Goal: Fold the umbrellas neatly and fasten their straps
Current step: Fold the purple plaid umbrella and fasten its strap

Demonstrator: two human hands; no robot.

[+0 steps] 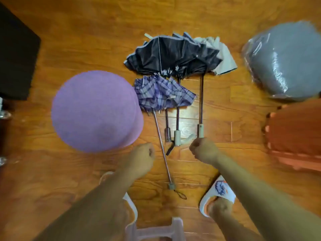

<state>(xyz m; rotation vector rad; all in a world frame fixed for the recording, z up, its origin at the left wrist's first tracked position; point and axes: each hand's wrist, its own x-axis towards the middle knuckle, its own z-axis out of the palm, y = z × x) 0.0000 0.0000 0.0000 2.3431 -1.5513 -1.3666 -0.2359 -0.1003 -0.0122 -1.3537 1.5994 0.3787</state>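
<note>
Head view: left hand and right hand fisted, holding nothing, above floor. Plaid umbrella and dark umbrellas lie unfolded mid-floor. Risk: overlapping canopies snag; straps tangle when lifted.

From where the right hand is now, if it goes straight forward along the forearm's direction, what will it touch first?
Most likely the beige handle of the rightmost umbrella, whose end lies just ahead of the right hand, a closed fist. The pale translucent handle sits close on its left and could be met instead; height above the floor is unclear.
</note>
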